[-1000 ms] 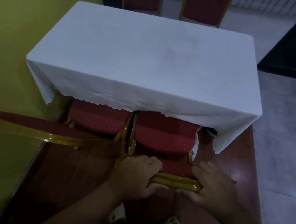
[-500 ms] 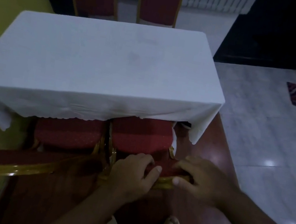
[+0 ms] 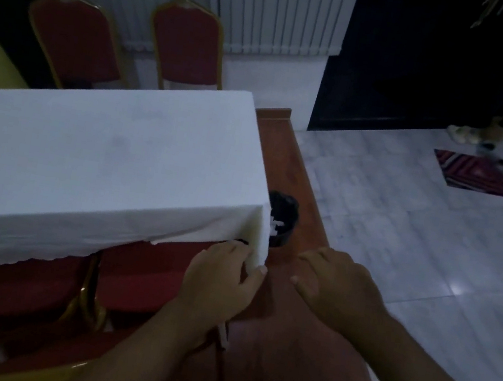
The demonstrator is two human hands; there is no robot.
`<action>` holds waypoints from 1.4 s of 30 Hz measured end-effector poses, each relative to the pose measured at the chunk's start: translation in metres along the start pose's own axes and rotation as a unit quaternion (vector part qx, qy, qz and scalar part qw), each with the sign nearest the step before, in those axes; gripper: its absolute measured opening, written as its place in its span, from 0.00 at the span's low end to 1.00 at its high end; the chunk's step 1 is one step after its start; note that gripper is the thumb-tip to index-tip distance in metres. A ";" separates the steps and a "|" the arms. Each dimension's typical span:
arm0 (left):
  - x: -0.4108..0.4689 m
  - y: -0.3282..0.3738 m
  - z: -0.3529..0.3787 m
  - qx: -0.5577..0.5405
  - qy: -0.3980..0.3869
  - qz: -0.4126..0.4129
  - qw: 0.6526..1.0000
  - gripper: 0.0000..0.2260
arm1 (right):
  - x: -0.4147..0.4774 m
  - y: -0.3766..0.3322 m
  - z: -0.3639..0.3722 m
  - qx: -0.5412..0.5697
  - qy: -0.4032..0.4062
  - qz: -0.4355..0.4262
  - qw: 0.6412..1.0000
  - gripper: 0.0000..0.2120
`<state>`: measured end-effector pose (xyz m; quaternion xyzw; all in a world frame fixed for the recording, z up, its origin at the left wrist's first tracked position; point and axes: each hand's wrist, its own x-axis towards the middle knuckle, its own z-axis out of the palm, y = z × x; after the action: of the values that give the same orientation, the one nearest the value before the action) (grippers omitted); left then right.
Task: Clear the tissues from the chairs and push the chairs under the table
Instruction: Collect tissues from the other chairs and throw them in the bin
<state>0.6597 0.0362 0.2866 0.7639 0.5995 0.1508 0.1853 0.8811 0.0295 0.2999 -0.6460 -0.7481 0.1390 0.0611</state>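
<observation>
— Two hands, where are they?

— Both low at the near right corner of the table, which wears a white cloth. The left hand lies curled at the hanging corner of the cloth, thumb touching the fabric, over the right edge of the nearer red seat. Whether it grips the cloth or the chair beneath, I cannot tell. The right hand hovers just beside it over the brown floor strip, fingers spread and flat, gripping nothing.

— And the chairs?

— Two red chairs with gold frames sit side by side on the near side: the right chair and the left chair, both seats partly under the cloth's edge. Two more chairs stand upright at the far side, backs showing above the tabletop.

— Any tissues?

— White scraps show inside a small black bin on the floor just past the table's corner. A thin white piece pokes out below the left wrist; too dim to name it.
</observation>
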 end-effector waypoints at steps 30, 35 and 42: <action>0.554 0.100 0.050 -0.024 0.051 -0.137 0.989 0.23 | 0.494 0.276 -0.165 -0.008 -0.075 -0.051 0.996 0.28; 0.634 0.097 0.037 -0.024 0.092 -0.238 0.967 0.24 | 0.614 0.287 -0.184 -0.011 -0.111 -0.139 0.984 0.30; 0.735 0.039 0.007 -0.036 0.154 -0.335 0.929 0.24 | 0.780 0.229 -0.182 -0.022 -0.130 -0.261 0.956 0.29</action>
<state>0.8697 0.7412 0.3048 0.4790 0.8358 0.2169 0.1579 1.0246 0.8488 0.3387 -0.4060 -0.8950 0.1842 -0.0165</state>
